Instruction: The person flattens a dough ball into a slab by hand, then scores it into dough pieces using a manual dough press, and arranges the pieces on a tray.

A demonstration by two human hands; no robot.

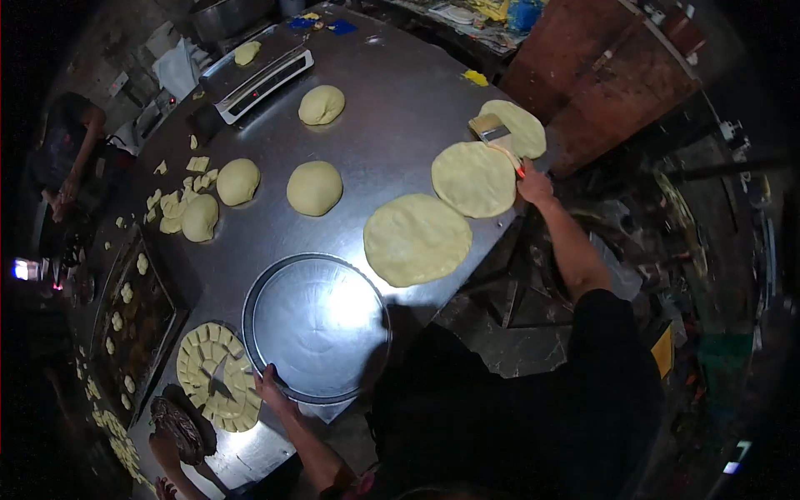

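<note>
My right hand [535,183] grips a flat, wide pastry brush [495,133] by its handle, which shows some red. The bristles lie over a flattened dough disc [521,125] near the table's far right edge. Just nearer to me are a second dough disc [473,179] and a larger one [417,240]. My left hand [271,390] holds the near-left rim of a round metal pan [317,325], which has no dough in it. Close beside that hand is a round of dough cut into segments around its edge [218,379].
Several dough balls [314,188] and scraps [173,210] sit across the metal table. A digital scale [265,86] stands behind them. At left lies a dark tray [137,325] with small dough pieces. Another person's hand [164,446] is near a dark brown mass [177,429]; a further person [71,150] stands at far left.
</note>
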